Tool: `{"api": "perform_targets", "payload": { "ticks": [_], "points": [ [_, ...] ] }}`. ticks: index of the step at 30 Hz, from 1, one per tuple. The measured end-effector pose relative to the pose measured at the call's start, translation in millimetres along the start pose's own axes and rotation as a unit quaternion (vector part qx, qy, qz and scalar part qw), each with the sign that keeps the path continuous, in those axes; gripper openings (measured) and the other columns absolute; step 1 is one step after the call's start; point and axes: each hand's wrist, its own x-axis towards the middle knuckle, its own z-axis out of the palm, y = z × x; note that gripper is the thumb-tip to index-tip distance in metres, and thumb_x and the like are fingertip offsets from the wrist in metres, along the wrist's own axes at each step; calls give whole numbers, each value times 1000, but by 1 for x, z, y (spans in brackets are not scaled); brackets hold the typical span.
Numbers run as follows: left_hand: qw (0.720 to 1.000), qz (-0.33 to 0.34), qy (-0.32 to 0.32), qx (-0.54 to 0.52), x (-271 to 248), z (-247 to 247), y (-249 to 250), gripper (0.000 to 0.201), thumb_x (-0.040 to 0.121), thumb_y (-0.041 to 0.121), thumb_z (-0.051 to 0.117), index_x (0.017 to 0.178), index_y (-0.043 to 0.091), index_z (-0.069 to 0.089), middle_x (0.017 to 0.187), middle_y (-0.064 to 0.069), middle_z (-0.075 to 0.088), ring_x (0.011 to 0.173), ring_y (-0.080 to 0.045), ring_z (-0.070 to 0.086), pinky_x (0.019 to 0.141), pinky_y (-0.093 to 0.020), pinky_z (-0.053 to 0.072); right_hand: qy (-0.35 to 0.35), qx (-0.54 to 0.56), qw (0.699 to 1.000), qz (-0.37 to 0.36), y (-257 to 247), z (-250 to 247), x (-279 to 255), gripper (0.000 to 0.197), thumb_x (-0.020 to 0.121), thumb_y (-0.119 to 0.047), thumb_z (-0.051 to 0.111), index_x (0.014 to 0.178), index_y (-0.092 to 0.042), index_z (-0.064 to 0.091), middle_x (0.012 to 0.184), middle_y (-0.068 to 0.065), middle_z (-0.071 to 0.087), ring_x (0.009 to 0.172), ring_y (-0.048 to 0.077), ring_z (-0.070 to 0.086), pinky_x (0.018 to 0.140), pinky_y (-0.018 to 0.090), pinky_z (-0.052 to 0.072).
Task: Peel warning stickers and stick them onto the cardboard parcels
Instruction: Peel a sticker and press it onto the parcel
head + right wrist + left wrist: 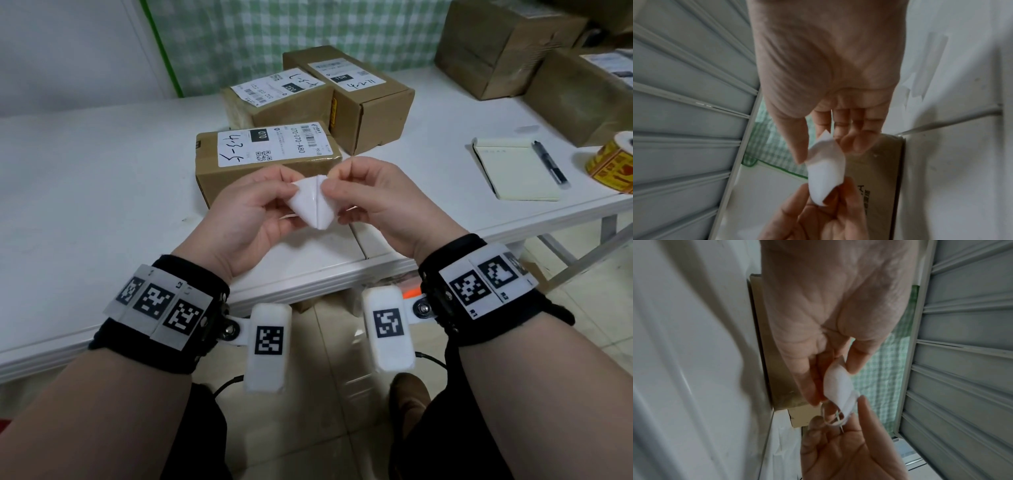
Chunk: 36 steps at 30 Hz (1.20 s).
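Both hands hold a white sticker sheet (313,205) folded along its middle, its blank backing toward me, above the table's near edge. My left hand (260,209) pinches the left half between thumb and fingers. My right hand (363,198) pinches the right half. In the wrist views the white sheet (838,384) (825,175) bends between the two hands. Just beyond the hands lies a cardboard parcel (239,178) with a white shipping label. Two more labelled parcels (291,102) (373,113) stand behind it. The sticker's printed face is hidden.
A yellow-and-red sticker roll (613,164) lies at the table's right edge. A pale yellow notepad (510,171) with a black pen (549,162) lies to the right. Larger brown boxes (503,44) stand at the back right. The white table (85,178) spreads leftward.
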Motion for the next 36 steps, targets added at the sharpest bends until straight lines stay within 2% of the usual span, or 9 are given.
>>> {"api": "perform_targets", "payload": {
  "ticks": [6, 10, 15, 17, 20, 24, 27, 31, 36],
  "points": [
    [993, 6, 26, 112, 1, 3, -4, 24, 86, -6, 39, 74, 6, 55, 73, -11, 56, 75, -23, 55, 70, -34, 53, 34, -115, 992, -33, 5, 0, 3, 18, 77, -12, 75, 67, -19, 61, 61, -4, 53, 56, 7, 46, 57, 23, 39],
    [986, 17, 30, 164, 1, 2, -6, 13, 68, 4, 47, 69, 10, 59, 68, -4, 58, 68, -16, 55, 62, -25, 50, 71, -160, 984, -45, 4, 0, 3, 20, 69, -17, 79, 66, -23, 61, 56, -6, 51, 56, 11, 47, 62, 29, 42],
    [980, 8, 19, 199, 0, 0, -3, 17, 64, 12, 48, 69, 15, 64, 70, -4, 60, 71, -19, 55, 71, -34, 46, 87, -223, 968, -75, -1, 1, 2, 24, 70, -17, 78, 61, -26, 58, 60, -12, 54, 55, 2, 45, 59, 20, 37],
    [974, 2, 14, 224, -1, 0, -2, 10, 69, 23, 57, 71, 17, 65, 76, -9, 58, 75, -23, 53, 73, -36, 44, 78, -252, 960, -92, -1, 2, 2, 26, 72, -17, 77, 61, -26, 56, 62, -13, 55, 58, 2, 46, 59, 15, 37],
    [960, 4, 3, 281, -2, 0, -2, 25, 71, 37, 74, 75, 14, 68, 77, -10, 58, 72, -21, 54, 67, -33, 47, 72, -283, 949, -122, 0, 6, 1, 24, 74, -14, 75, 63, -25, 56, 62, -14, 54, 59, 2, 47, 57, 10, 35],
    [957, 5, 6, 289, -1, -1, -3, 14, 78, 21, 69, 81, 8, 69, 71, -9, 62, 59, -20, 58, 61, -36, 43, 86, -289, 945, -129, 1, 6, 1, 22, 75, -16, 74, 69, -29, 56, 65, -15, 56, 60, 2, 48, 57, 10, 34],
    [956, 22, 22, 293, -1, -2, -3, 5, 83, 9, 65, 81, 8, 69, 68, -7, 64, 62, -22, 54, 56, -32, 46, 89, -301, 945, -98, -2, 6, 0, 19, 73, -27, 77, 76, -26, 58, 61, -15, 53, 55, 0, 47, 55, 12, 32],
    [968, 18, 14, 250, -1, 0, -5, 6, 87, 4, 59, 85, 0, 64, 68, -8, 67, 61, -16, 62, 57, -25, 56, 87, -315, 943, -62, -1, 10, 1, 26, 78, -30, 73, 62, -27, 52, 59, -12, 49, 55, 1, 45, 50, 13, 30],
    [993, -10, 10, 118, -2, 5, -4, 11, 91, 2, 51, 83, 2, 59, 72, -10, 69, 69, -18, 69, 60, -28, 57, 115, -150, 981, -32, 3, 9, 5, 26, 81, -20, 66, 61, -22, 50, 63, -5, 48, 63, 13, 45, 62, 27, 37]
  ]
}}
